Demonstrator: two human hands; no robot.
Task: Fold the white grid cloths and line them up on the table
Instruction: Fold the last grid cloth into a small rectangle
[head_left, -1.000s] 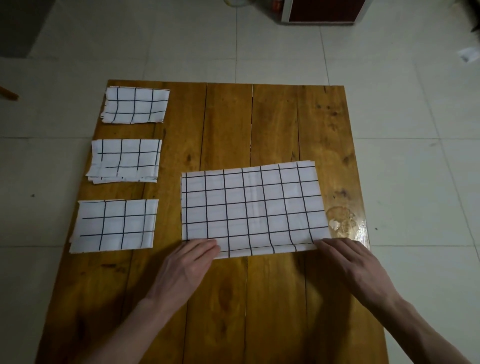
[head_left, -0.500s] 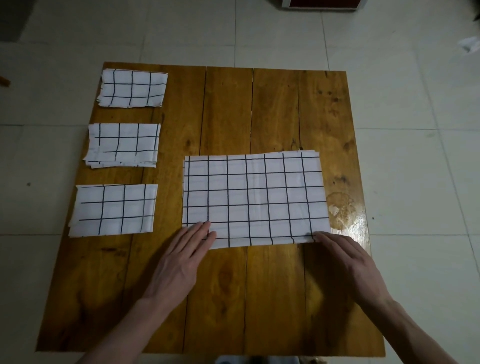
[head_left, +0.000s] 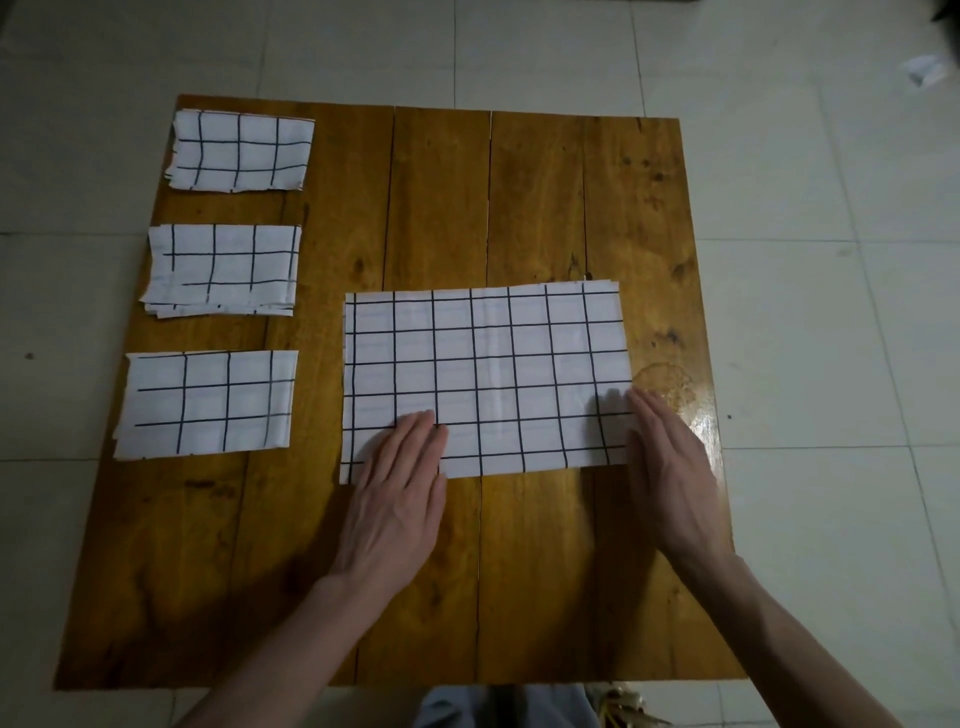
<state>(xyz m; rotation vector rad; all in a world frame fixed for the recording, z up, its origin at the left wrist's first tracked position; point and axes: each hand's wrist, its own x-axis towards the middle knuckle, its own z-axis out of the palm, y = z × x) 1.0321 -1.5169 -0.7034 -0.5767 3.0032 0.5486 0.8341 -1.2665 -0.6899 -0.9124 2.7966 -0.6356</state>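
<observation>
A large white grid cloth (head_left: 488, 364), folded into a wide rectangle, lies flat on the wooden table (head_left: 441, 197) right of centre. My left hand (head_left: 397, 493) rests flat, fingers together, on the cloth's near left part. My right hand (head_left: 670, 467) lies flat at the cloth's near right corner, its fingertips on the edge. Three small folded grid cloths form a column along the table's left side: the far one (head_left: 241, 150), the middle one (head_left: 226, 267) and the near one (head_left: 208, 402).
A glossy wet-looking patch (head_left: 670, 384) marks the table just right of the large cloth. Pale floor tiles (head_left: 831, 260) surround the table. A scrap of paper (head_left: 924, 70) lies on the floor at the far right. My legs and a shoe (head_left: 621, 706) show below the near table edge.
Both hands have slid forward from the cloth's near edge: the left now lies on the cloth, the right covers its near right corner. The camera has tilted down, showing the table's near edge.
</observation>
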